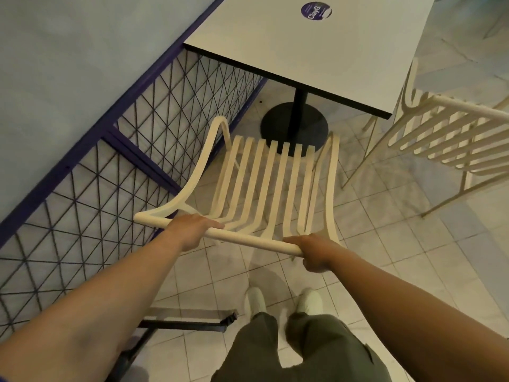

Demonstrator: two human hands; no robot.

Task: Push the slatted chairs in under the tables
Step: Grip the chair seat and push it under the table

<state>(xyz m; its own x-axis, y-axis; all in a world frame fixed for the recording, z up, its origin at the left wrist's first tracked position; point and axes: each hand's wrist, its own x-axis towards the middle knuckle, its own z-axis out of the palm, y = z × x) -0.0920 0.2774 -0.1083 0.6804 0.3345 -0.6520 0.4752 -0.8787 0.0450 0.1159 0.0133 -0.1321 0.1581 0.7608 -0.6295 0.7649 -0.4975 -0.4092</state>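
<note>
1. Two hands hold the chair [264,183] by its top rail [253,241]. The left hand [192,230] curls its fingers over the rail left of the middle, and the right hand [311,252] wraps round it at the right end.
2. The chair faces the table [303,51]. Its seat is almost wholly out from under the top, and the front slats reach the black base [275,119].
3. Step in hand, as I judge it: the push on this chair. The grip is taken, but the seat is not yet under.
4. The next move calls for a straight, even shove forward from both hands. The mesh fence [137,133] runs just beside the chair's left side, so a drift that way could snag. The base may stop the front legs.
5. One more chair [446,133] stands out at the table's right side and probably comes next.
</note>
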